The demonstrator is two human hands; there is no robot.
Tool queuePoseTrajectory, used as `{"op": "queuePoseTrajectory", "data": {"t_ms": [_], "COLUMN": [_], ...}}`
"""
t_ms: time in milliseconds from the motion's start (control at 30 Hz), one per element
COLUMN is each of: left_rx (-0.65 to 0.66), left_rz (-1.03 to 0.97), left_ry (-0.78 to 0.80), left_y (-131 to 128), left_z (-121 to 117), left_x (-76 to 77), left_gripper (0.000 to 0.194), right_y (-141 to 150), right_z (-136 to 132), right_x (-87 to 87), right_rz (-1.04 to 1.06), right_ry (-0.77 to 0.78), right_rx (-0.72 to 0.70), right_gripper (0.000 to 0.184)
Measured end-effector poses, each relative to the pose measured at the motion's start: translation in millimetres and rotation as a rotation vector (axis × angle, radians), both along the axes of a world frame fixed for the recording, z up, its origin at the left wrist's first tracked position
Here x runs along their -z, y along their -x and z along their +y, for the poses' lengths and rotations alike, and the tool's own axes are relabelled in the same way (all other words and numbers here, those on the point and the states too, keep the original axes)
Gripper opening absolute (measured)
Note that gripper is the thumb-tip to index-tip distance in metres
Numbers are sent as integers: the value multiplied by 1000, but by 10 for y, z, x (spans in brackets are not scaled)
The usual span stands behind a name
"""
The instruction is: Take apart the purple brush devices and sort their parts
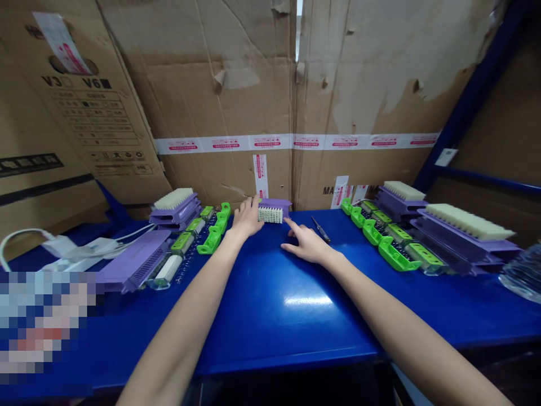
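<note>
At the back middle of the table lies a purple plastic piece with a cream block of small teeth [270, 215] facing me. My left hand [248, 217] grips its left end, fingers over the top and thumb along the front, hiding that end. Just off its right end is my right hand [307, 243], holding nothing, with thumb and index finger apart. The index fingertip is close to the piece; whether it touches I cannot tell. A small dark screwdriver [321, 230] lies right of my right hand.
Bright green brackets [213, 231] with springs and small green-and-clear blocks [182, 243] stand left; similar green brackets [393, 255] are right. Purple pieces with cream blocks [467, 221] flank both sides. A white power strip [80, 254], a clear plastic item [524, 273] and cardboard walls [228, 101] surround the blue table [287, 332].
</note>
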State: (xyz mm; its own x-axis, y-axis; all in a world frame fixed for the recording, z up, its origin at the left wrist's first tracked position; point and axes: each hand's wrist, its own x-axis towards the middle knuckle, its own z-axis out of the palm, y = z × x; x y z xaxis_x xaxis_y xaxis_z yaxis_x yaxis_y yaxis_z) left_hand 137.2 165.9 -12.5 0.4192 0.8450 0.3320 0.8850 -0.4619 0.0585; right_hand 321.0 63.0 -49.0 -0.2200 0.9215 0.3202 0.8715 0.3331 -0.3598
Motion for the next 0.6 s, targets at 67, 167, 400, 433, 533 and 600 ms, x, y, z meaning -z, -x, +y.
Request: {"op": "queuePoseTrajectory", "data": {"t_ms": [67, 167, 400, 433, 533, 600], "left_rx": [2, -14, 14, 28, 104, 161], "left_rz": [-15, 8, -2, -33, -130, -158], "left_ry": [-1, -68, -90, -70, -37, -67], "left_y": [-60, -73, 55, 72, 109, 123], "left_z": [59, 82, 102, 117, 137, 111], "left_x": [68, 85, 47, 69, 153, 202], "left_gripper": [82, 77, 54, 55, 55, 57], "right_y": [-4, -12, -5, 0, 7, 5], "right_z": [2, 4, -3, -7, -13, -10], "right_x": [5, 4, -28, -32, -36, -30], "right_rz": [4, 5, 12, 12, 6, 3], "right_ry": [-3, -23, -84, -86, -89, -101], "right_rx": [6, 24, 53, 56, 64, 69], "right_gripper": [77, 78, 72, 72, 71, 71]}}
